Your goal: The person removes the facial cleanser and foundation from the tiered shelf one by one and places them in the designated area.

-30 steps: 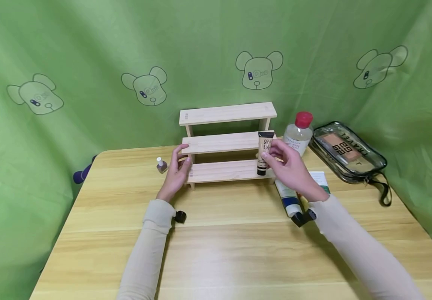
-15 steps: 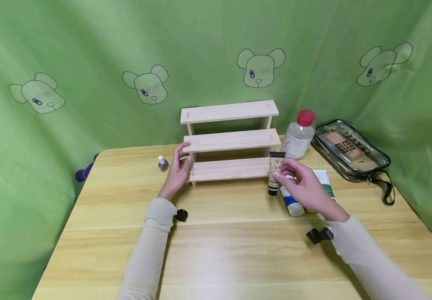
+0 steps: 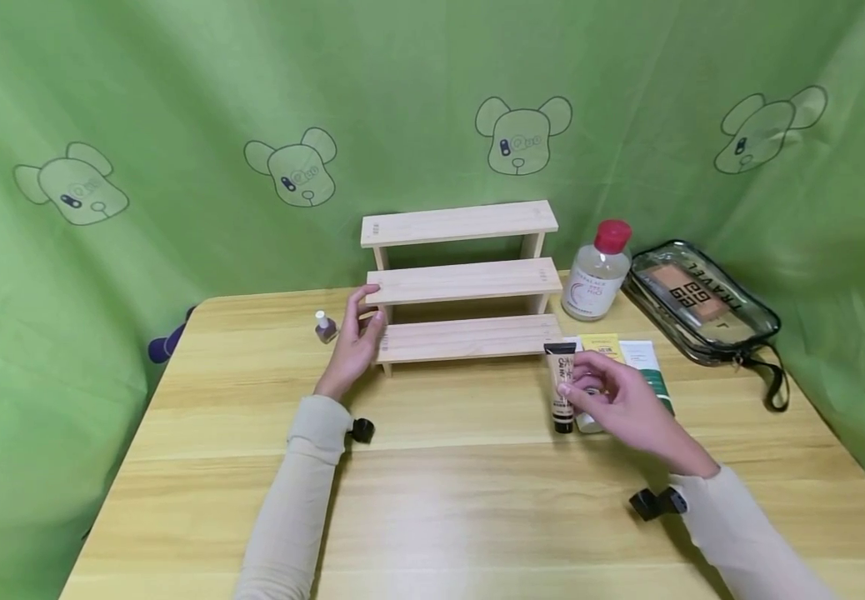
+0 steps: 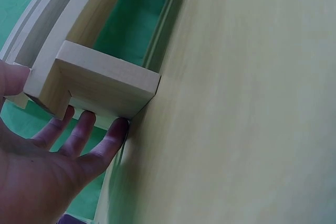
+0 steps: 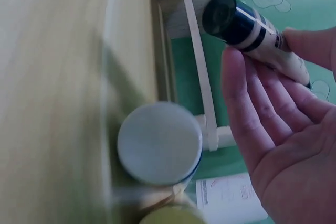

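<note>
A three-tier wooden display shelf (image 3: 466, 279) stands against the green curtain. My left hand (image 3: 353, 346) holds its left end; in the left wrist view the thumb is at the board's corner and several fingertips touch the end panel (image 4: 107, 72). My right hand (image 3: 616, 400) pinches a beige cosmetic tube (image 3: 562, 383) with a black cap between thumb and fingers. The tube is off the table, cap end down, in front of the shelf's right end. Behind that hand lie a yellow tube (image 3: 601, 344) and a white-and-green tube (image 3: 642, 358), both partly hidden.
A clear bottle with a red cap (image 3: 599, 271) stands right of the shelf. Farther right lies a clear travel pouch (image 3: 702, 300) with a strap. A small nail polish bottle (image 3: 325, 327) stands left of the shelf. A white tube end (image 5: 160, 142) sits below my right hand.
My right hand has carried the beige tube down and right, from in front of the shelf's tiers towards the table near the other tubes. My left hand stays at the shelf.
</note>
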Demonstrator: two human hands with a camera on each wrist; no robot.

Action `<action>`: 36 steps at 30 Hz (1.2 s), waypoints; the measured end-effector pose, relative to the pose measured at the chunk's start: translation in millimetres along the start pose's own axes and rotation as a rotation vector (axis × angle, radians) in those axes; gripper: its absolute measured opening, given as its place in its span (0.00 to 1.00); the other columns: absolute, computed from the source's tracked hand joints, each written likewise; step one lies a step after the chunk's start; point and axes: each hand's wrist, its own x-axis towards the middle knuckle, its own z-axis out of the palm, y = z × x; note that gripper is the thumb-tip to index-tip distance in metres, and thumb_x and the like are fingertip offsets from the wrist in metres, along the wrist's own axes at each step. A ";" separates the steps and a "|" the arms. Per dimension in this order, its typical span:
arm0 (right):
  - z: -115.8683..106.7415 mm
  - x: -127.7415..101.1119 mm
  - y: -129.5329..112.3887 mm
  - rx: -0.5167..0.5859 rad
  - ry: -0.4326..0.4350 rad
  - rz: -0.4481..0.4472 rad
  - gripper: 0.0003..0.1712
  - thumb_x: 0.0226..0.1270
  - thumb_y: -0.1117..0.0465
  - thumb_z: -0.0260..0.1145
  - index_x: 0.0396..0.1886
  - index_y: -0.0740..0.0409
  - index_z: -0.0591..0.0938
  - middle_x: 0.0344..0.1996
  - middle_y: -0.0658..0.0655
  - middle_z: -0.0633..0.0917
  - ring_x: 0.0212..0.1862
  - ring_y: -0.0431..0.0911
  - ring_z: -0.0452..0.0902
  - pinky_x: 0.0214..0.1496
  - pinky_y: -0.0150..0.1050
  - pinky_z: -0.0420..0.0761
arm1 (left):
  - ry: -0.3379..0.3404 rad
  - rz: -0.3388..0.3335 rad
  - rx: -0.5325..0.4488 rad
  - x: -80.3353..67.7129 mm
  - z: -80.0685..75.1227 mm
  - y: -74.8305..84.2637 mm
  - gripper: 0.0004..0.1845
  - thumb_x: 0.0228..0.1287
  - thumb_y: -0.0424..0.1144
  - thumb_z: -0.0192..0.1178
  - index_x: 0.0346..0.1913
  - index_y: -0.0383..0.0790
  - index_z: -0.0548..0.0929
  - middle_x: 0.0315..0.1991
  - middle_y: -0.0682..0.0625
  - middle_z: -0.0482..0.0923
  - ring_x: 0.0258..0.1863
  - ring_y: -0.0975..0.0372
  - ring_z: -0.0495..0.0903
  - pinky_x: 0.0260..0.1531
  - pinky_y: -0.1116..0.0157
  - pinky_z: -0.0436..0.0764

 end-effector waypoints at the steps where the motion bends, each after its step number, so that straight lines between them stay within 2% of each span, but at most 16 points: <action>1: -1.3 -1.5 1.8 0.002 -0.012 0.013 0.24 0.77 0.64 0.72 0.66 0.70 0.78 0.49 0.66 0.87 0.44 0.35 0.86 0.44 0.37 0.92 | 0.003 -0.001 0.003 -0.1 0.0 0.1 0.26 0.88 0.37 0.50 0.81 0.60 0.64 0.68 0.32 0.71 0.65 0.37 0.78 0.63 0.53 0.79; 8: -11.1 -16.3 16.1 -0.046 -0.044 -0.009 0.18 0.76 0.64 0.73 0.59 0.69 0.81 0.43 0.60 0.90 0.42 0.36 0.87 0.45 0.32 0.89 | 0.004 -0.007 0.008 0.2 0.0 0.8 0.27 0.88 0.37 0.51 0.81 0.60 0.64 0.69 0.33 0.71 0.65 0.39 0.78 0.63 0.53 0.80; 12: -13.5 -25.4 21.1 -0.044 -0.058 0.019 0.16 0.76 0.63 0.73 0.56 0.67 0.82 0.42 0.58 0.90 0.41 0.38 0.87 0.44 0.33 0.89 | 0.004 -0.001 0.001 2.0 -0.5 0.9 0.26 0.88 0.38 0.51 0.81 0.60 0.64 0.69 0.33 0.71 0.64 0.40 0.78 0.62 0.53 0.80; 17: -15.3 -36.1 24.9 -0.044 -0.093 0.067 0.19 0.77 0.60 0.73 0.59 0.66 0.81 0.42 0.58 0.91 0.39 0.41 0.89 0.41 0.37 0.90 | -0.001 0.008 0.002 2.6 -0.8 0.6 0.26 0.88 0.37 0.51 0.81 0.59 0.64 0.68 0.31 0.71 0.65 0.37 0.78 0.62 0.53 0.79; 23: -16.1 -47.9 27.7 -0.035 -0.128 0.115 0.20 0.76 0.60 0.74 0.59 0.68 0.82 0.41 0.58 0.91 0.36 0.43 0.89 0.39 0.39 0.91 | 0.006 0.002 0.002 0.9 -0.3 0.0 0.26 0.88 0.37 0.50 0.81 0.58 0.64 0.67 0.32 0.71 0.62 0.41 0.78 0.61 0.54 0.79; 31: -17.4 -56.5 33.8 -0.016 -0.200 0.254 0.31 0.76 0.56 0.74 0.67 0.74 0.76 0.42 0.59 0.89 0.34 0.46 0.88 0.37 0.40 0.90 | 0.008 0.004 0.002 2.0 -0.3 -0.4 0.27 0.88 0.37 0.51 0.81 0.59 0.64 0.68 0.32 0.72 0.65 0.36 0.78 0.63 0.53 0.79; 33: -17.5 -58.0 35.0 -0.025 -0.214 0.267 0.32 0.76 0.55 0.75 0.67 0.73 0.77 0.41 0.58 0.89 0.34 0.45 0.87 0.37 0.39 0.90 | 0.007 0.001 -0.001 1.8 -0.2 -0.6 0.27 0.88 0.36 0.51 0.81 0.59 0.64 0.68 0.32 0.71 0.66 0.35 0.78 0.64 0.52 0.79; 36: -17.6 -59.9 36.2 -0.060 -0.227 0.240 0.27 0.76 0.54 0.75 0.62 0.70 0.80 0.39 0.57 0.89 0.32 0.44 0.85 0.36 0.38 0.88 | 0.007 -0.010 -0.004 0.8 0.1 -0.3 0.26 0.88 0.37 0.51 0.80 0.60 0.64 0.68 0.33 0.71 0.66 0.36 0.77 0.65 0.51 0.79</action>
